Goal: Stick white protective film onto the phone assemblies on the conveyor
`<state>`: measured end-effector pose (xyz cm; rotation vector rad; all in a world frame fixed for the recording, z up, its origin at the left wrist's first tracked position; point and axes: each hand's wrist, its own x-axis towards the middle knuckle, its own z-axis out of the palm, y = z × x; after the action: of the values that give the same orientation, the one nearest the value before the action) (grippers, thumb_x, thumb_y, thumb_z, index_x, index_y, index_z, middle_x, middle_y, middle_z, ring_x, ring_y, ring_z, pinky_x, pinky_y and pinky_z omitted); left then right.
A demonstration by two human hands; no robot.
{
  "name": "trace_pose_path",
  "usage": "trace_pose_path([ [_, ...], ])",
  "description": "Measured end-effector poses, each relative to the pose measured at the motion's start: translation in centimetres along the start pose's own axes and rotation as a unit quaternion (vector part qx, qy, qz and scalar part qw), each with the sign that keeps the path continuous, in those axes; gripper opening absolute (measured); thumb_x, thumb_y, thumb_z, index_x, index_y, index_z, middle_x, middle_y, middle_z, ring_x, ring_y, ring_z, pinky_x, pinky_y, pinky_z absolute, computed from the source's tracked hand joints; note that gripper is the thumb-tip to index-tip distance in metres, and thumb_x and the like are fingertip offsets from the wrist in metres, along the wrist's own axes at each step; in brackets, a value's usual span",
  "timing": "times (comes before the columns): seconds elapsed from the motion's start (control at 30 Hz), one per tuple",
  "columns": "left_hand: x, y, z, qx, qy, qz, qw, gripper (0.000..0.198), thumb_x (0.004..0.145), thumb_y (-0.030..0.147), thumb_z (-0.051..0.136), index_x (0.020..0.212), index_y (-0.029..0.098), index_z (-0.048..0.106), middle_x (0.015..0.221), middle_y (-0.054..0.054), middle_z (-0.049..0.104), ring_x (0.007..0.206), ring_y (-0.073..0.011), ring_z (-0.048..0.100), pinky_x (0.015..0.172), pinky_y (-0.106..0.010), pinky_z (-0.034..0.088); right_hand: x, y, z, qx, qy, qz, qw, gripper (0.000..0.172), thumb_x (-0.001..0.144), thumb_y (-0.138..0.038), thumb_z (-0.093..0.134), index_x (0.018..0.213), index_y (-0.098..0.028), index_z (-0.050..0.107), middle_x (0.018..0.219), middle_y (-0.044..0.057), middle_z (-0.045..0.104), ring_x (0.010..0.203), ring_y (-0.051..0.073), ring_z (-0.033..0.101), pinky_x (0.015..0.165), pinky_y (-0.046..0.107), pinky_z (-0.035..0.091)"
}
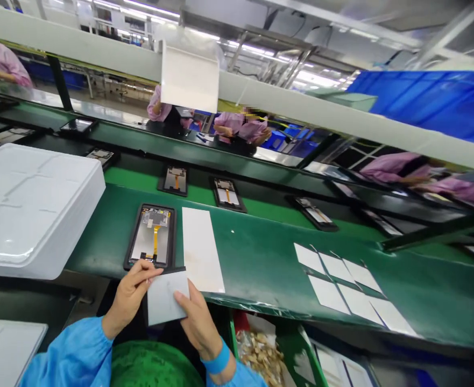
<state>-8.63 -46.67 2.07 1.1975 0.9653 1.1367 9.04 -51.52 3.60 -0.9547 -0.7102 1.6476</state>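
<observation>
Both hands hold a flat white-grey square piece point(166, 301) with a black strip along its top edge, in front of the green table's near edge. My left hand point(132, 290) pinches its upper left corner. Across its right side lies the thumb of my right hand point(198, 317), with the fingers behind it. Just beyond my left hand, an opened device in a black frame point(151, 236) rests on the table, showing a yellow ribbon and dark parts. To its right lies a long white sheet point(202, 250).
White trays point(39, 199) are stacked at left. Several white squares point(341, 282) lie at right. Several framed devices point(226, 193) line the green belt point(261, 212). A green bin point(289, 344) sits below the edge. People in pink work beyond.
</observation>
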Motion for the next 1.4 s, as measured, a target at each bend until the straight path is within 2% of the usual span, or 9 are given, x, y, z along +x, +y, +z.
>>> trace_pose_path([
  [0.07, -0.6, 0.0, -1.5, 0.042, 0.025, 0.023, 0.999, 0.027, 0.086, 0.039, 0.065, 0.103, 0.024, 0.079, 0.107, -0.008, 0.063, 0.103, -0.0204, 0.059, 0.089, -0.028, 0.048, 1.0, 0.6, 1.5, -0.016, -0.016, -0.003, 1.0, 0.049, 0.084, -0.044, 0.072, 0.125, -0.02, 0.06, 0.117, 0.01, 0.07, 0.112, 0.03, 0.063, 0.098, 0.047, 0.049],
  [0.23, -1.1, 0.8, -5.2, -0.029, 0.07, -0.098, 0.992, 0.051, 0.082, 0.04, 0.071, 0.13, 0.027, 0.063, 0.116, -0.006, 0.065, 0.103, -0.0216, 0.064, 0.088, -0.031, 0.053, 3.5, -1.0, 1.8, -0.294, -0.06, -0.014, 0.954, 0.05, 0.098, -0.046, 0.05, 0.143, -0.026, 0.045, 0.125, 0.009, 0.065, 0.105, 0.023, 0.065, 0.097, 0.044, 0.05],
  [0.33, -0.1, 1.0, -7.4, -0.107, 0.141, -0.146, 0.973, 0.081, 0.076, 0.04, 0.076, 0.147, 0.028, 0.039, 0.109, -0.004, 0.068, 0.091, -0.02, 0.068, 0.079, -0.031, 0.056, 6.1, -2.2, 1.1, -0.504, -0.004, -0.11, 0.857, 0.048, 0.096, -0.037, 0.054, 0.143, -0.027, 0.045, 0.117, 0.01, 0.065, 0.094, 0.023, 0.065, 0.092, 0.045, 0.053],
  [0.43, 1.6, 0.9, -9.0, -0.098, 0.13, -0.177, 0.971, 0.069, 0.07, 0.041, 0.08, 0.129, 0.018, 0.053, 0.095, -0.005, 0.07, 0.084, -0.0195, 0.068, 0.073, -0.029, 0.055, 9.3, -2.1, 0.7, -0.636, -0.015, -0.221, 0.739, 0.036, 0.092, -0.025, 0.059, 0.128, -0.025, 0.058, 0.119, 0.011, 0.062, 0.106, 0.026, 0.06, 0.094, 0.045, 0.052],
  [0.5, 3.0, 0.8, -9.4, -0.06, 0.096, -0.175, 0.978, 0.057, 0.071, 0.044, 0.078, 0.116, 0.015, 0.059, 0.084, -0.003, 0.068, 0.076, -0.0185, 0.066, 0.066, -0.026, 0.052, 11.4, -1.9, 0.6, -0.658, -0.029, -0.253, 0.709, 0.019, 0.095, -0.023, 0.053, 0.108, -0.023, 0.066, 0.11, 0.011, 0.064, 0.104, 0.025, 0.061, 0.089, 0.041, 0.054],
  [0.6, 5.2, 0.5, -9.2, -0.009, 0.056, -0.146, 0.988, 0.051, 0.075, 0.044, 0.073, 0.116, 0.017, 0.057, 0.072, 0.002, 0.062, 0.064, -0.015, 0.061, 0.055, -0.023, 0.044, 13.8, -2.6, 0.4, -0.623, 0.016, -0.266, 0.735, 0.019, 0.097, -0.024, 0.049, 0.091, -0.022, 0.067, 0.091, 0.006, 0.067, 0.087, 0.02, 0.064, 0.08, 0.034, 0.053],
  [0.73, 8.6, -0.3, -7.7, 0.015, 0.023, -0.103, 0.994, 0.047, 0.077, 0.04, 0.069, 0.116, 0.019, 0.052, 0.072, 0.004, 0.059, 0.063, -0.0128, 0.059, 0.055, -0.021, 0.042, 15.3, -4.9, 0.3, -0.563, 0.086, -0.251, 0.783, 0.017, 0.094, -0.031, 0.055, 0.094, -0.021, 0.068, 0.088, 0.004, 0.071, 0.074, 0.018, 0.063, 0.069, 0.03, 0.05],
  [0.97, 13.2, -1.4, -5.0, 0.058, 0.036, -0.084, 0.994, 0.045, 0.071, 0.035, 0.07, 0.106, 0.019, 0.047, 0.077, 0.001, 0.064, 0.07, -0.0158, 0.064, 0.064, -0.027, 0.048, 16.2, -6.4, -0.1, -0.502, 0.061, -0.199, 0.84, 0.021, 0.089, -0.034, 0.059, 0.101, -0.021, 0.07, 0.092, 0.005, 0.074, 0.08, 0.019, 0.066, 0.073, 0.031, 0.052],
  [1.4, 14.9, -2.1, -4.9, 0.125, 0.041, -0.075, 0.988, 0.035, 0.072, 0.031, 0.069, 0.095, 0.021, 0.045, 0.074, 0.002, 0.065, 0.069, -0.0166, 0.064, 0.063, -0.028, 0.048, 16.9, -5.4, -3.9, -0.413, 0.063, -0.158, 0.895, 0.03, 0.088, -0.038, 0.063, 0.113, -0.02, 0.066, 0.102, 0.006, 0.072, 0.092, 0.018, 0.067, 0.083, 0.033, 0.055],
])
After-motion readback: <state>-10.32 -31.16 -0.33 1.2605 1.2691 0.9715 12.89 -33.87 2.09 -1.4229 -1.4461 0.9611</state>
